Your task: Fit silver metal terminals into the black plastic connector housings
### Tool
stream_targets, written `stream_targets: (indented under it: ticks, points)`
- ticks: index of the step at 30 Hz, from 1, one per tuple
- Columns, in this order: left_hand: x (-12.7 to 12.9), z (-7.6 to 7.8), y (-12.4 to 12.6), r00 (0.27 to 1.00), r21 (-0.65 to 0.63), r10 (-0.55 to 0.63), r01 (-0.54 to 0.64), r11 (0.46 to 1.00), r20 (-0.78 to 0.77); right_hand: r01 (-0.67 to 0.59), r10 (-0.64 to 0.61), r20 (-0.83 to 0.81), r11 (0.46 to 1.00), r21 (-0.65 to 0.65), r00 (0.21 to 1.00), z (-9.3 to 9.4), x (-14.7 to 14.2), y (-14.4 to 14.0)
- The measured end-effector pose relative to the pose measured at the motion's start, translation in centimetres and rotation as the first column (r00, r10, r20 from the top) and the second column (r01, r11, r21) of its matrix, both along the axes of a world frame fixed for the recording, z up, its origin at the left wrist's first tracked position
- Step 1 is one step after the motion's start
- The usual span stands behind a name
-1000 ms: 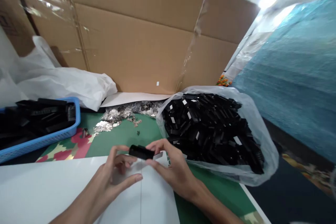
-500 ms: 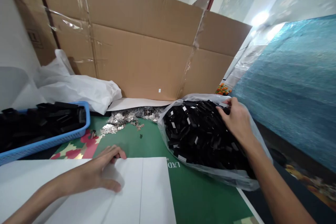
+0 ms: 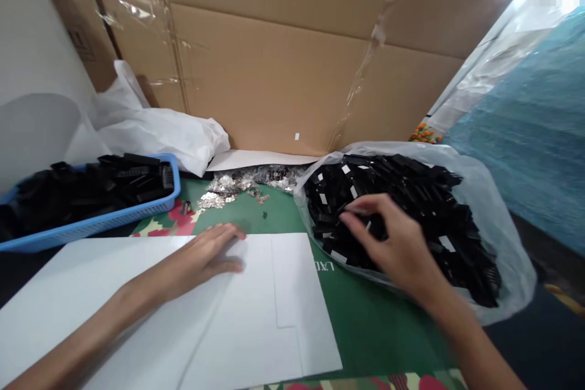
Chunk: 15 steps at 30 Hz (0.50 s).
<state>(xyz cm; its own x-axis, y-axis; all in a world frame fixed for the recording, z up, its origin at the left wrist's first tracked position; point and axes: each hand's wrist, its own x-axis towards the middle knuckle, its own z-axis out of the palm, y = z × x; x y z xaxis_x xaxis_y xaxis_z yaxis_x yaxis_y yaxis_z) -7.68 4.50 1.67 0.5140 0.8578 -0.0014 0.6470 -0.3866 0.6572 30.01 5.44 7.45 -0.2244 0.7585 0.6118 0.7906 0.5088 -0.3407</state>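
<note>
A tall cardboard sheet (image 3: 283, 67), streaked with clear tape, stands behind the green table mat (image 3: 365, 317). A pale wall (image 3: 31, 73) rises at left; blue-green wrapped bulk (image 3: 539, 134) fills the right, under bright light.

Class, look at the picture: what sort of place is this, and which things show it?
Probably a small assembly or packing bench: a clear bag of black plastic parts, a blue basket holding more, loose metal clips, and a cardboard wall behind.

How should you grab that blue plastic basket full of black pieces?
Probably by the blue plastic basket rim at its near long side, coming from the front. Black plastic pieces are heaped above the rim, so only its edge and mesh wall are free to hold.
</note>
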Motion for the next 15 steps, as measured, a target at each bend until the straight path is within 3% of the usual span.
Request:
stream_targets:
  ticks: [3, 6, 8, 12, 13, 15]
  points:
    - [-1.3, 0.3, 0.9, 0.993, 0.139, 0.079, -0.066, 0.988, -0.084, -0.229, 0.252, 0.039, 0.927, -0.297, 0.967, -2.9, -3.6, -2.6]
    - [-3.0, 1.8, 1.9, 0.931, 0.394, 0.276, -0.166, 0.904, -0.240, -0.311, 0.350, 0.038, 0.871, -0.380, 0.936, -5.2, -5.3, -3.6]
    - [-4.4, 3.4, 2.1, 0.825, 0.554, 0.437, -0.188, 0.811, -0.359, -0.338, 0.372, 0.023, 0.865, -0.371, 0.928, -6.1, -5.7, -3.8]
    - [-7.6, 6.4, 1.5, 0.501, 0.747, 0.741, -0.247, 0.618, -0.447, -0.355, 0.376, -0.010, 0.867, -0.351, 0.927, -6.6, -5.7, -4.1]
    - [-8.6, 6.8, 1.4, 0.424, 0.745, 0.774, -0.279, 0.606, -0.470, -0.353, 0.372, -0.018, 0.863, -0.360, 0.928, -6.6, -5.7, -4.2]
    - [-10.5, 7.2, 1.4, 0.331, 0.652, 0.767, -0.404, 0.642, -0.550, -0.347, 0.367, -0.022, 0.856, -0.383, 0.930, -6.6, -5.6, -4.4]
